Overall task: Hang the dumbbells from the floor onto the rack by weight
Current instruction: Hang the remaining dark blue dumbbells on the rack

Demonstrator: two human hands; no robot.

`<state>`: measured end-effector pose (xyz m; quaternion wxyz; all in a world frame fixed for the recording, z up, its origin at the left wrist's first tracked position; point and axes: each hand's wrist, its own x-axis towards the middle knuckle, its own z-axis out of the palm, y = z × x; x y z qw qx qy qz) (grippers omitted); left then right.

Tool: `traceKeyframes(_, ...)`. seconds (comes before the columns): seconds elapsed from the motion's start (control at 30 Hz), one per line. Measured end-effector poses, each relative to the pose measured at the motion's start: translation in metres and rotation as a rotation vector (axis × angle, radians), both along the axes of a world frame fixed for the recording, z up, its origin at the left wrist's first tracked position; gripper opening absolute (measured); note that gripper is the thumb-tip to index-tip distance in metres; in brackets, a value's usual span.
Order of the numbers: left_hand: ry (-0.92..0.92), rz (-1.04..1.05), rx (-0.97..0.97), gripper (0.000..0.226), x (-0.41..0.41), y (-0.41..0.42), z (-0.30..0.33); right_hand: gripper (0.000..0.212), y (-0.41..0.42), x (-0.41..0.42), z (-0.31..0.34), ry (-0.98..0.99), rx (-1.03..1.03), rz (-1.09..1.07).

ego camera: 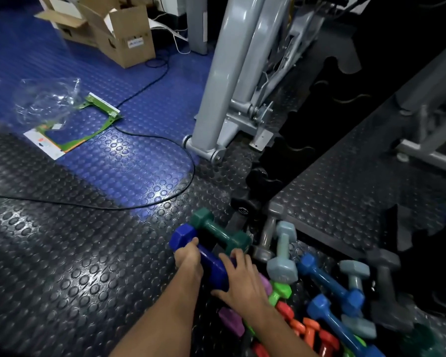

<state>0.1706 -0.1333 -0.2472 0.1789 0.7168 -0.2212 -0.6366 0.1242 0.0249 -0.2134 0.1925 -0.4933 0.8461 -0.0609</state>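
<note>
Both hands (191, 256) grip navy dumbbell (206, 256); floor (75, 266) leftward open.

Dark blue dumbbell (206, 256), green dumbbell (220, 230), black stud-patterned floor (62, 253) with a blue patch (129, 140).

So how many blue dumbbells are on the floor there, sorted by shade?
Dark blue: 1
Mid blue: 2
Pale blue: 2, as far as the pile shows
Total: 5
</note>
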Motion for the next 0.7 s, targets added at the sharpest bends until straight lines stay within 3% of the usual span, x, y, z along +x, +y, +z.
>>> traceKeyframes(0.17, 0.068, 0.078, -0.068, 0.036, -0.009, -0.010, 0.018, 0.088, -0.012, 0.005, 0.013, -0.073, -0.247, -0.089)
traceKeyframes(0.37, 0.265, 0.122, -0.099, 0.025, -0.031, -0.031, 0.052, 0.099, -0.030, -0.016, 0.033, -0.200, -0.486, -0.283)
traceKeyframes(0.5, 0.312, 0.042, -0.169, 0.021, -0.051, -0.043, 0.070, 0.108, -0.040, -0.038, 0.052, -0.231, -0.517, -0.347)
traceKeyframes(0.7, 0.400, -0.149, -0.299, 0.012, -0.100, -0.072, 0.111, 0.098, -0.057, -0.061, 0.081, -0.255, -0.669, -0.542)
